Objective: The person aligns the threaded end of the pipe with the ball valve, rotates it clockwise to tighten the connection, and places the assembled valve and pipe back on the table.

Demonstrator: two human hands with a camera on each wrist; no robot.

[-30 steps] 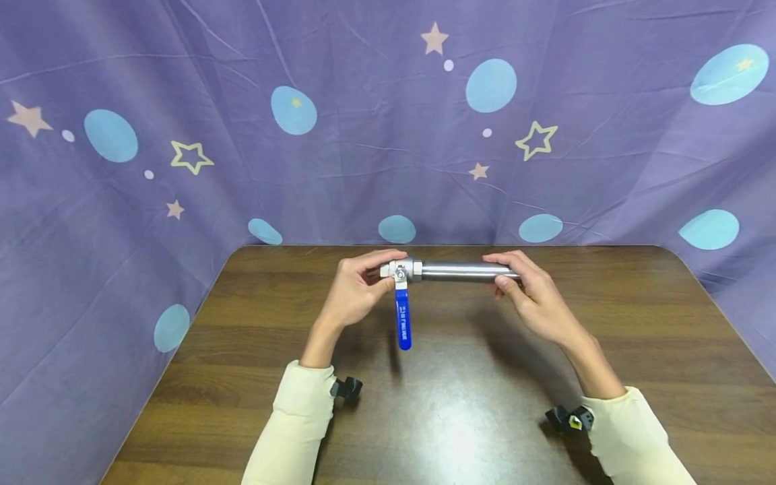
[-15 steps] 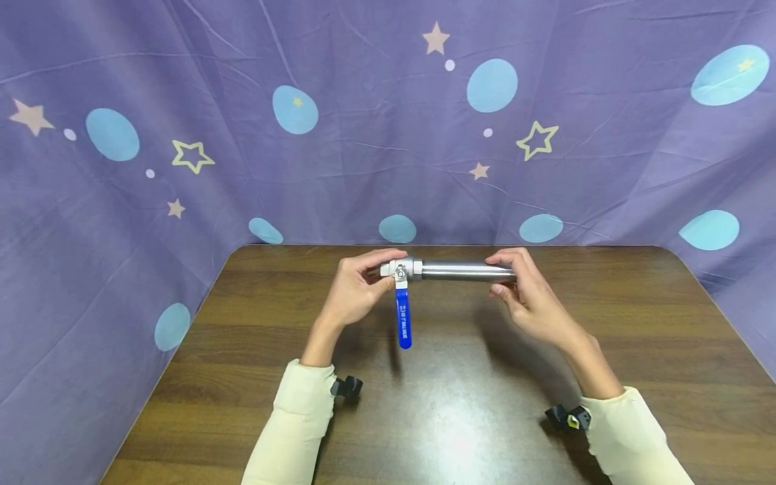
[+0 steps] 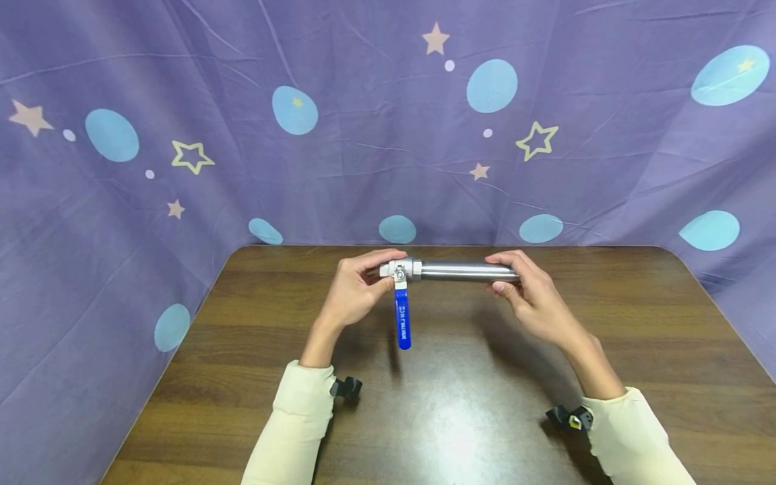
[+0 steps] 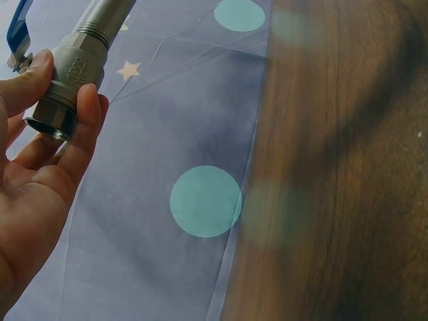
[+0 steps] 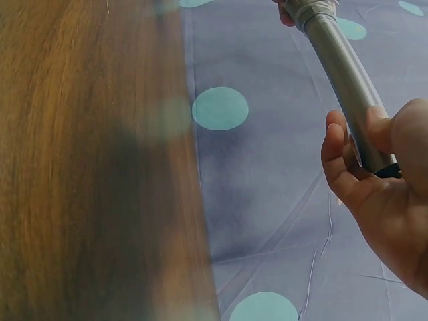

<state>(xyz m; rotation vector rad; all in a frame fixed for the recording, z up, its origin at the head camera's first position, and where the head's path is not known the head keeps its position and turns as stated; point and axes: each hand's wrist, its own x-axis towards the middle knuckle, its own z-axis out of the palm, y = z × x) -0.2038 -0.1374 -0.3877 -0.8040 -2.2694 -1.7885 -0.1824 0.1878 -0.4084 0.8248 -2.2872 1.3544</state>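
My left hand pinches the steel valve between thumb and fingers, its blue handle pointing to the near side. My right hand is curled round the right end of the metal pipe. The two parts run in one line, left to right, and threads show at their joint. I judge this to be a turning step at that joint – tightening or loosening, I cannot tell which. The next move calls for a steady left grip and a twist from the right, kept in line – a tilt could bind the threads. Both parts are above the wooden table, towards its far edge, with the purple curtain beyond.
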